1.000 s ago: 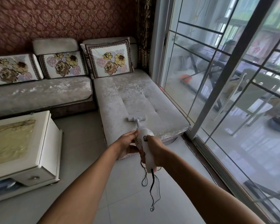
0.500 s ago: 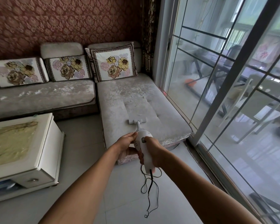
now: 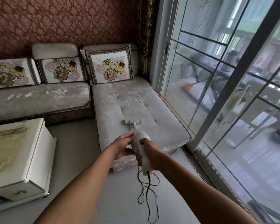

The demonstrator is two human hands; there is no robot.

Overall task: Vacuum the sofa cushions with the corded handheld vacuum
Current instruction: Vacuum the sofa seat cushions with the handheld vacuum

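Grey velvety chaise cushion (image 3: 136,102), kinda patchy | vacuum (image 3: 140,143) head flat on it near the front edge | my right hand (image 3: 149,153) wrapped round the handle, left hand (image 3: 124,143) cupping the body | black cord (image 3: 146,188) dangling over pale floor tiles (image 3: 81,167) | floral pillow (image 3: 111,65) at back, glass sliding door (image 3: 225,94) to the right

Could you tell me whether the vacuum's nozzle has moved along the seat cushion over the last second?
Yes. The nozzle has slid a little farther up the seat cushion, away from its front edge and toward the floral pillow at the back.
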